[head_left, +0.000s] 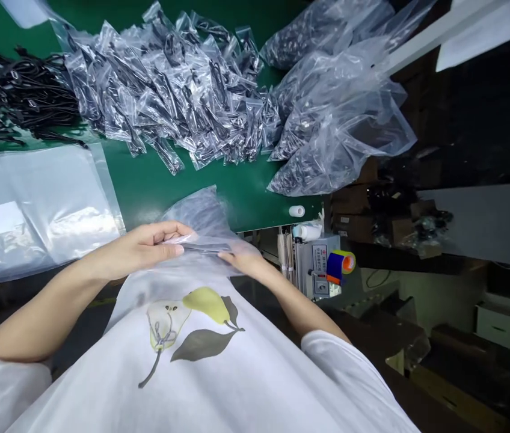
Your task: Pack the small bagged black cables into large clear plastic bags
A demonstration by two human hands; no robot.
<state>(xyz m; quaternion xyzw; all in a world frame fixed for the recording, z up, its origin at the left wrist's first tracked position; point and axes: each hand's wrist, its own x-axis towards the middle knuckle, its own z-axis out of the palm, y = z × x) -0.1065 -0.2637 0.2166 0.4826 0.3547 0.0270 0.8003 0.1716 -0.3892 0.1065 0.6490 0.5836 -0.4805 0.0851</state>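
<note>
A clear plastic bag (198, 210) is stretched between my hands, close to my body at the table's front edge. My left hand (158, 245) pinches its edge between thumb and fingers. On the other side my right hand (243, 257) grips the bag, its fingers partly covered by the film. The bag's upper part lies on the green table (169, 186); whether anything is inside cannot be made out. A stack of large clear bags (56, 198) lies to the left, near my left forearm.
Small zip bags holding black cables (169, 90) are heaped at the back. Loose black cables (24, 96) lie left of them. Big filled bags (322, 132) stand at the right. A white roll (297, 211) sits near the edge, above a grey machine (320, 267) with tape rolls (341, 266).
</note>
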